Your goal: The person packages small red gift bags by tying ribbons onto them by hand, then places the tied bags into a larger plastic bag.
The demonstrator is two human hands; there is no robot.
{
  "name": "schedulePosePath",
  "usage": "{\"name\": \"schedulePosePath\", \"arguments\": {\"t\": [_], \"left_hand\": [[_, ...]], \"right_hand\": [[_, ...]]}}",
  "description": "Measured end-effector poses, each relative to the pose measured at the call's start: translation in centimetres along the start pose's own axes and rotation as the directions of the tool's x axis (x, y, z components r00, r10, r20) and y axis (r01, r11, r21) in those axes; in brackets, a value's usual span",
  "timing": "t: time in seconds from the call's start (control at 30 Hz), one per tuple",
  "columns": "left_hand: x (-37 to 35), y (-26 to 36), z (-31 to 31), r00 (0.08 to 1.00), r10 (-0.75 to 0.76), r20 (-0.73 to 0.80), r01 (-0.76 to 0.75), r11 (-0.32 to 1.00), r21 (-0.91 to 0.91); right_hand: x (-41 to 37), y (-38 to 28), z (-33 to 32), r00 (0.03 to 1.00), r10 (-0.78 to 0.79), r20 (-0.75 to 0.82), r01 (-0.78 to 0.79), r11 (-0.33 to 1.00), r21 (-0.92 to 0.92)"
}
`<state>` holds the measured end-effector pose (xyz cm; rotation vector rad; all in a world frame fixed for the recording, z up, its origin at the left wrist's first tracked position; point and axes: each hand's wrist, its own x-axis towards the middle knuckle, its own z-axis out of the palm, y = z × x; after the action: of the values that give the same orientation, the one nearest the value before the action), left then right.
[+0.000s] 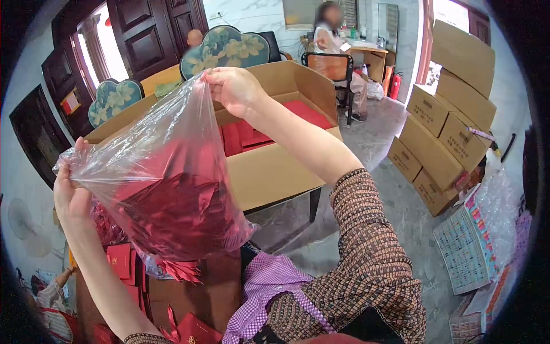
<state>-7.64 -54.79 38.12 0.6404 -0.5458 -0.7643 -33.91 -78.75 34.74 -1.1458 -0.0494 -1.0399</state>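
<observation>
A clear plastic bag full of dark red items hangs between my two hands. My left hand grips its top corner at the left, fingers closed on the plastic. Higher up, my right hand pinches the other top corner. The bag's full lower part is over a brown surface, and whether it rests there I cannot tell. Behind the bag stands an open cardboard box with red items inside. Red packets and a bundle of red strips lie below the bag.
Stacked cartons stand at the right, near bubble wrap and printed sheets. A person sits at a desk at the back. Another person's head shows behind a patterned chair. Someone's arm is at the lower left.
</observation>
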Motion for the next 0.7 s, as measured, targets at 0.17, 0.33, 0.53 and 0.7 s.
{"name": "schedulePosePath", "arguments": {"t": [0.17, 0.33, 0.53, 0.7], "left_hand": [[-0.4, 0.5, -0.6, 1.0, 0.001, 0.003, -0.001, 1.0, 0.009], [-1.3, 0.6, -0.3, 0.996, 0.07, -0.063, -0.071, 0.997, -0.008], [-2.2, 1.0, -0.2, 0.991, 0.1, -0.091, -0.099, 0.995, 0.012], [-2.5, 1.2, -0.3, 0.99, 0.071, -0.121, -0.076, 0.997, -0.035]], "right_hand": [[-0.2, 0.0, 0.8, 1.0, 0.015, 0.015, -0.014, 1.0, -0.005], [-0.4, 0.4, 1.4, 1.0, 0.011, 0.019, -0.011, 1.0, -0.013], [-0.5, 0.9, 2.0, 0.999, 0.022, 0.03, -0.021, 1.0, -0.011], [-0.3, 1.5, 2.0, 0.997, 0.011, 0.07, -0.01, 1.0, -0.02]]}}
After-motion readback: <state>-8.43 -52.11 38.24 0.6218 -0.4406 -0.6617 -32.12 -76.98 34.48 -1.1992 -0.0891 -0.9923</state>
